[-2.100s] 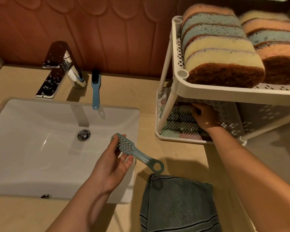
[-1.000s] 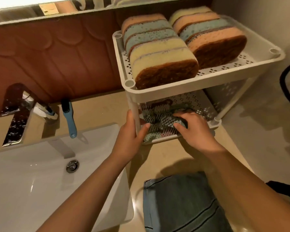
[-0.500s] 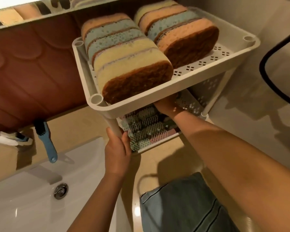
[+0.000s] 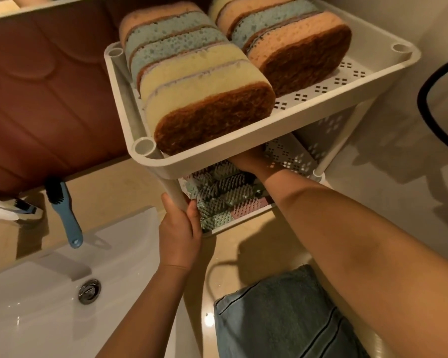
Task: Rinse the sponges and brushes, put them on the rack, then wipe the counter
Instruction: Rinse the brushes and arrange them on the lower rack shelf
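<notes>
evidently the rack stage is nearly closed out. the sponges stand on edge in two rows on the upper tier of the rack, brown scouring faces turned to its front edge. several brushes lie side by side on the lower shelf.

one item is outstanding: a blue brush lies on the surface at its back edge, behind the sink. whether it has been rinsed cannot be told. wiping is judged not yet begun, as the folded cloth lies at the near edge of the surface.

orientation: the blue brush has its long axis running from the back edge toward the sink, black bristle head at the back and looped handle end over the basin rim. the shelved brushes lie bristles up, long axes roughly parallel to the shelf's front edge; their handle ends are hidden.

hands: the left hand has its fingers wrapped round the rack's front-left post. the right hand reaches onto the lower shelf, and its fingers are hidden under the upper tier, so their state cannot be told.
</notes>
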